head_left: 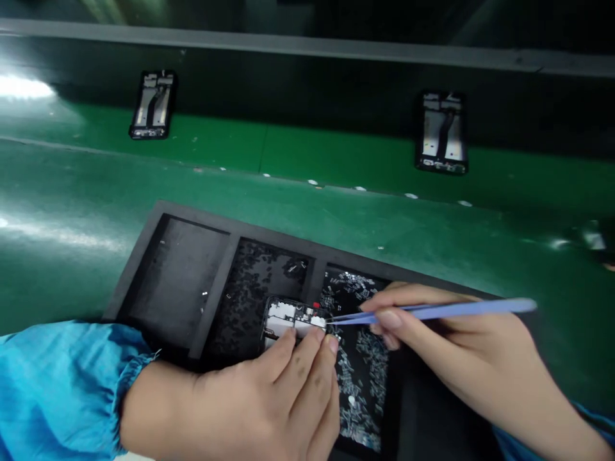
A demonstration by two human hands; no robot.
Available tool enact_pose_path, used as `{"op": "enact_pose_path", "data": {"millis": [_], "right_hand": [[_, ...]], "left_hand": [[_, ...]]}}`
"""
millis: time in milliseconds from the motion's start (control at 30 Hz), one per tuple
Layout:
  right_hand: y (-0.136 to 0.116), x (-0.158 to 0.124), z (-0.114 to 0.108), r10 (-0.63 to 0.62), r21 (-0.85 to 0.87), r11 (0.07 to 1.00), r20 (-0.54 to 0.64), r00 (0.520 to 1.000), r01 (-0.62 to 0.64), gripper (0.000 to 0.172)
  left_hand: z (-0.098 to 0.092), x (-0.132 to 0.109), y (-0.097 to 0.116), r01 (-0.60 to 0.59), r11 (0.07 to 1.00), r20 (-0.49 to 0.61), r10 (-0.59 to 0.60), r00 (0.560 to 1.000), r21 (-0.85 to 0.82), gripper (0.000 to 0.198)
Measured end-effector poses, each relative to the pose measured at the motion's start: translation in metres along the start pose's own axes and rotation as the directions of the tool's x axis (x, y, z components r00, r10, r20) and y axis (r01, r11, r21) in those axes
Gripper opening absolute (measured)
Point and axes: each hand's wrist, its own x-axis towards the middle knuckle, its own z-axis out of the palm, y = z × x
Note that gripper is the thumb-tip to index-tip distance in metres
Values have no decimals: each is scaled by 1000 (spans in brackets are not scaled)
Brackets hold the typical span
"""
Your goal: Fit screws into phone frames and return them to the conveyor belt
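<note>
My left hand (pixel 269 397) is laid over an opened phone (pixel 281 314), its fingers closed on the phone's lower part and hiding most of it. White and dark inner parts show at the phone's upper end, with a small red piece at its edge. Between thumb and fingers, my right hand (pixel 461 346) pinches blue tweezers (pixel 432 311). The tweezers' thin tips reach the phone's right upper edge; whether they grip a part is too small to tell. Beneath both hands lies a black compartment tray (pixel 230 275).
Many small metallic pieces (pixel 355 384) fill the tray's right compartment; tiny black pieces (pixel 240 288) lie in the middle one. Beyond, on the green surface (pixel 288 147), are two opened phones, one at left (pixel 154 105) and one at right (pixel 442 132). A grey rail (pixel 307 45) runs behind.
</note>
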Motion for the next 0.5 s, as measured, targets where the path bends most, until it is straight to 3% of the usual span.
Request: {"op": "enact_pose_path", "data": {"millis": [133, 333, 500], "right_hand": [[-4, 13, -2, 98, -1, 995, 103, 990, -98, 42], [-9, 17, -2, 186, 16, 982, 122, 975, -189, 53], [-22, 6, 7, 294, 7, 956, 33, 955, -295, 42]], "left_hand": [[1, -1, 0, 2, 1000, -17, -2, 1000, 15, 40], [4, -2, 2, 24, 999, -44, -23, 999, 34, 38], [2, -1, 2, 25, 1000, -46, -25, 999, 8, 37]]}}
